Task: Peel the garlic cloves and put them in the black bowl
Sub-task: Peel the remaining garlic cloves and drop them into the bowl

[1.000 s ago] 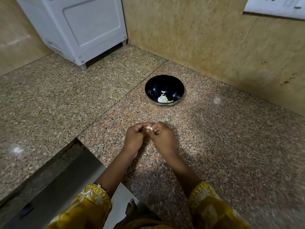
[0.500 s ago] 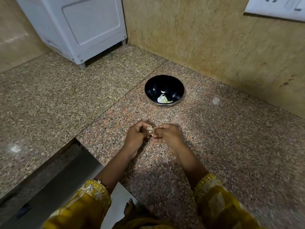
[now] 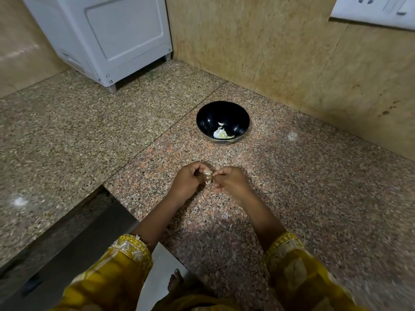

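A garlic clove with papery skin sits between my two hands, just above the granite counter. My left hand grips it with curled fingers. My right hand pinches the clove's skin from the right side with thumb and fingertip. The black bowl stands on the counter beyond my hands, near the wall corner. Pale garlic pieces lie in its bottom.
A white appliance stands on the counter at the back left. The beige stone wall rises right behind the bowl, with a white switch plate at top right. The counter edge drops off at my left. Small skin flakes lie near my right forearm.
My right hand has shifted a little to the right and turned, pulling at the clove's skin. The left hand stays in place with the clove.
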